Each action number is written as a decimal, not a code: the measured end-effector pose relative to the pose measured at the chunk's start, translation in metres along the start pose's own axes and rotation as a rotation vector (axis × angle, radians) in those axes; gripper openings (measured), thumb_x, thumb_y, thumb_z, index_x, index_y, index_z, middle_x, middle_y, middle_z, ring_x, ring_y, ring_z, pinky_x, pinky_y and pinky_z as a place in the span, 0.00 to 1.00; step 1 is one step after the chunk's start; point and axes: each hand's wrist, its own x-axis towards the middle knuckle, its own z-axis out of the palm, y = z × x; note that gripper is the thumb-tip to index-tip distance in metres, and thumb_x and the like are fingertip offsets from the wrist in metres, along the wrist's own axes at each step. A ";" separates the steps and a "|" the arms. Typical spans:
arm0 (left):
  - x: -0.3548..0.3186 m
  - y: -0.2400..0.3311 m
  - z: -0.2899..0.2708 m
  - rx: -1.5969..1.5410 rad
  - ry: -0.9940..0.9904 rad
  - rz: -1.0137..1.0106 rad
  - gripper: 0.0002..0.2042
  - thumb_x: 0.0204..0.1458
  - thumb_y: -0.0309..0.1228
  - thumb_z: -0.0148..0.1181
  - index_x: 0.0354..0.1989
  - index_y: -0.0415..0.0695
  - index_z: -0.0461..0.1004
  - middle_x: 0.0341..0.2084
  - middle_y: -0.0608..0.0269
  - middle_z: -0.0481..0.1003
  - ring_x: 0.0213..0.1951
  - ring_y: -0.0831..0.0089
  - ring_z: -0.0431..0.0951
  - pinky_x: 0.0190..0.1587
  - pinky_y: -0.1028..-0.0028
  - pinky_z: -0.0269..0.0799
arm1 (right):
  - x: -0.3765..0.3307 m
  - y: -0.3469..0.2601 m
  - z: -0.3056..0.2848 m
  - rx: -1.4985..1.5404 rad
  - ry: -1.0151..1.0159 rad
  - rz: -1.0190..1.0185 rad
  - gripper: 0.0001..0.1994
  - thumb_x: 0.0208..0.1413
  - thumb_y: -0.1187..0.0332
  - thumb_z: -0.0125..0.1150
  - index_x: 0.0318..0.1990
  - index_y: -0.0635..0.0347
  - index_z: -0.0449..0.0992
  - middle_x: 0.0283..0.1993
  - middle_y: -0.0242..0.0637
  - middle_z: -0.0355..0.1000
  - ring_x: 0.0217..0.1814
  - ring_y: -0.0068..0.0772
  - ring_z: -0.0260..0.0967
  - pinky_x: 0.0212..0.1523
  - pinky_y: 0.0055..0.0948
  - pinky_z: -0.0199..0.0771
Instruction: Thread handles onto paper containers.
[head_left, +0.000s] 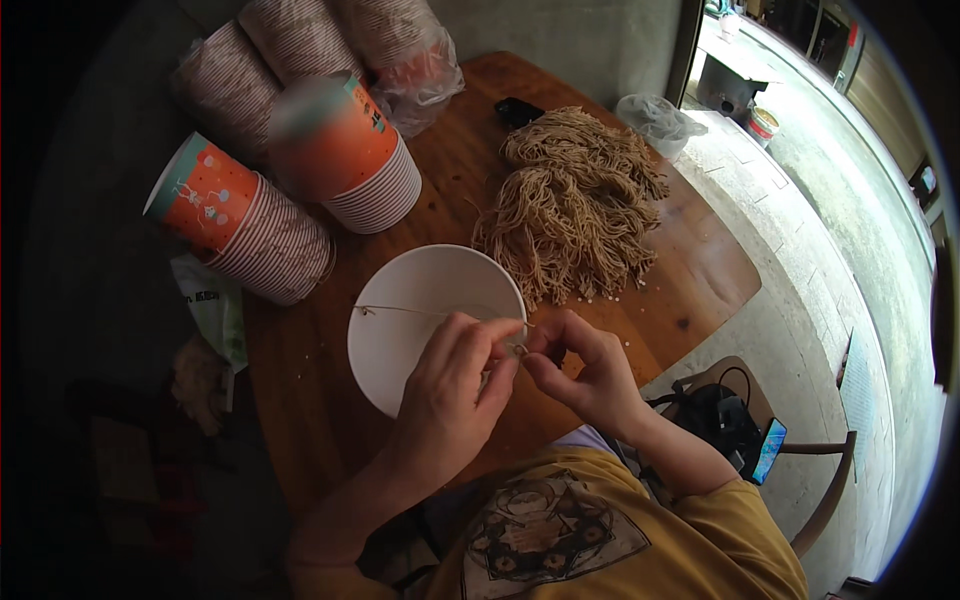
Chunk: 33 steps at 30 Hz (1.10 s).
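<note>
A white paper tub [400, 285] stands on the wooden table in front of me, its open mouth facing up. Across the opening runs a thin tan string [395, 309], knotted at the left rim. My left hand [460, 375] is closed in a pinch on the string at the tub's right rim. Close beside it, my right hand [585, 365] pinches the same string, thumb against forefinger, where a small loop shows between the fingertips. Fingers partly hide that end of the string and the rim there.
A heap of tan strings [575, 200] lies on the wooden table [700, 260] at the far right. Stacked orange-printed paper tubs [375, 190] and another stack [265, 240] stand left, with plastic-wrapped stacks behind. A chair [835, 490] at right holds a black bag [715, 420] and a phone [769, 450].
</note>
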 end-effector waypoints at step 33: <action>0.014 -0.005 -0.003 -0.225 -0.101 -0.104 0.12 0.53 0.18 0.53 0.46 0.40 0.65 0.31 0.62 0.71 0.34 0.73 0.75 0.38 0.73 0.72 | -0.002 0.011 0.010 0.174 0.068 0.037 0.06 0.53 0.75 0.60 0.36 0.63 0.69 0.33 0.31 0.70 0.36 0.19 0.68 0.40 0.22 0.69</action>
